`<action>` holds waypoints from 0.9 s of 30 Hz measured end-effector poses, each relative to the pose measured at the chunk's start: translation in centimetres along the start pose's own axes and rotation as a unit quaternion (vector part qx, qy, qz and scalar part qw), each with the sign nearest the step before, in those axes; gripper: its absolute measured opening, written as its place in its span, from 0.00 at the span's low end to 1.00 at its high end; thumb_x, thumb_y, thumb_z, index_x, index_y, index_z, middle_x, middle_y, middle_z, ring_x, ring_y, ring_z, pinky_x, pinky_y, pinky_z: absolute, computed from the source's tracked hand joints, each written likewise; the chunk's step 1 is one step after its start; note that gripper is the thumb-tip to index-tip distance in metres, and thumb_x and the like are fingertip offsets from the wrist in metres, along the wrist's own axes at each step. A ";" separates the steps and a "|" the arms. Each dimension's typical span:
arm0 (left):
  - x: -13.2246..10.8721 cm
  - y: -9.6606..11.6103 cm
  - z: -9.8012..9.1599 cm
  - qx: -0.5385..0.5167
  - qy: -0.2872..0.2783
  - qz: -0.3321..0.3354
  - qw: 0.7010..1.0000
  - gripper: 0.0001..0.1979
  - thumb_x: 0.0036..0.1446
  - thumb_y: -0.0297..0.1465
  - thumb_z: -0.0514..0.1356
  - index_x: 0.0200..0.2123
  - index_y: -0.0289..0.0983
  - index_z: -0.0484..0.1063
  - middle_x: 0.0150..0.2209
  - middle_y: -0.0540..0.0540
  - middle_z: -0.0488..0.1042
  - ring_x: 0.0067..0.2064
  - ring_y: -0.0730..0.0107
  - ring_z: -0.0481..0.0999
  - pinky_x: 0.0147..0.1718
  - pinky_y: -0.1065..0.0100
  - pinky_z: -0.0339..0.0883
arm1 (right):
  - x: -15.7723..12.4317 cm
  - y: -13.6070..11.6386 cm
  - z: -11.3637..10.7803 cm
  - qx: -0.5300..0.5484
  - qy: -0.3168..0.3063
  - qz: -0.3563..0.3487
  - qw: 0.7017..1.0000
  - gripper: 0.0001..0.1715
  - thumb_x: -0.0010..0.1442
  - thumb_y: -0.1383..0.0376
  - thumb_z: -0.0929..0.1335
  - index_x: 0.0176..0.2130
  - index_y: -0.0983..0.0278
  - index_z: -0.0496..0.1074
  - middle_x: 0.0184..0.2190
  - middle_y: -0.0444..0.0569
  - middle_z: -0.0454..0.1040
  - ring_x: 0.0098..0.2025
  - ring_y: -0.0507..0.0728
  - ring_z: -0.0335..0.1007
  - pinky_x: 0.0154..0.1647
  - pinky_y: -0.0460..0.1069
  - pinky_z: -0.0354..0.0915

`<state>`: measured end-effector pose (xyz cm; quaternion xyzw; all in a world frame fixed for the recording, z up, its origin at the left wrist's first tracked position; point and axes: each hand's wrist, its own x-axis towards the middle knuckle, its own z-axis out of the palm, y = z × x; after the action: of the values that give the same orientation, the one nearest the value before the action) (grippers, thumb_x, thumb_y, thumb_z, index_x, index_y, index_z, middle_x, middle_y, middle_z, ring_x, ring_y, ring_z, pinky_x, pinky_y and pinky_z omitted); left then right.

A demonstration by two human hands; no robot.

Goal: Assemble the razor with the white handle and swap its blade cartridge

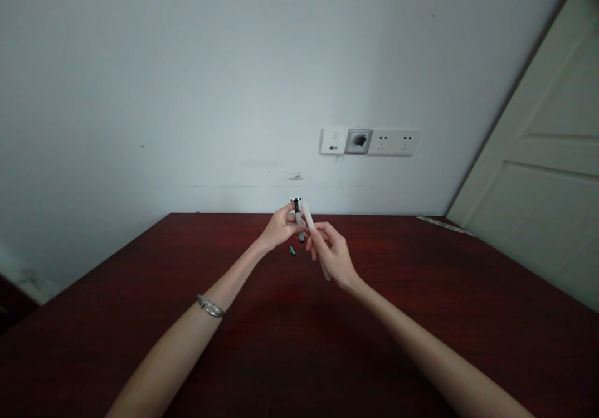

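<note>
My left hand [279, 226] is closed on a slim black and grey razor-like tool [299, 220], held upright with its wide dark head at the top. Beside it, my right hand [333, 254] grips a long whitish stick [308, 214], which tilts so that its upper end is close to the tool's head. The stick's lower end shows below my right palm. A small dark and green piece [292, 251] lies on the table just under my hands. Fingers partly hide both held objects.
The dark red table [224, 355] reaches back to a pale wall [187, 93]. Sockets and switches [393, 142] are set in the wall. A thin printed strip [444, 225] lies at the table's back right, near a white door [552, 187].
</note>
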<state>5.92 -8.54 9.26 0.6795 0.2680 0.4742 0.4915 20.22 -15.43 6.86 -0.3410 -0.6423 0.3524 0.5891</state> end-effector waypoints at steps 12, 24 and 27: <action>-0.1 -0.5 0.0 -0.002 -0.039 -0.014 0.999 0.16 0.40 0.21 0.62 0.35 0.34 0.63 0.26 0.51 0.73 0.25 0.71 0.74 0.24 0.70 0.69 | 0.8 -2.9 0.1 0.165 -0.012 0.143 0.976 0.22 0.55 0.46 0.63 0.29 0.62 0.62 0.15 0.33 0.48 0.12 0.43 0.36 0.10 0.40 0.36; -0.4 -0.9 0.0 0.063 -0.045 0.008 0.997 0.14 0.41 0.23 0.58 0.35 0.34 0.65 0.24 0.53 0.71 0.25 0.75 0.70 0.24 0.76 0.62 | 0.8 -2.0 1.9 0.206 -0.045 0.199 0.957 0.24 0.53 0.44 0.64 0.26 0.61 0.57 0.12 0.30 0.46 0.11 0.42 0.35 0.09 0.39 0.35; -0.5 -0.9 0.0 0.066 -0.059 -0.001 0.996 0.14 0.41 0.23 0.58 0.35 0.34 0.64 0.25 0.53 0.71 0.25 0.75 0.71 0.25 0.75 0.62 | 0.3 -1.8 2.1 0.205 -0.037 0.210 0.955 0.25 0.53 0.44 0.63 0.26 0.61 0.55 0.12 0.31 0.47 0.11 0.42 0.35 0.09 0.39 0.35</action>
<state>5.81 -8.60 8.26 0.7374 0.2696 0.4139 0.4607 18.10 -16.18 8.41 -0.3267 -0.4917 0.6046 0.5347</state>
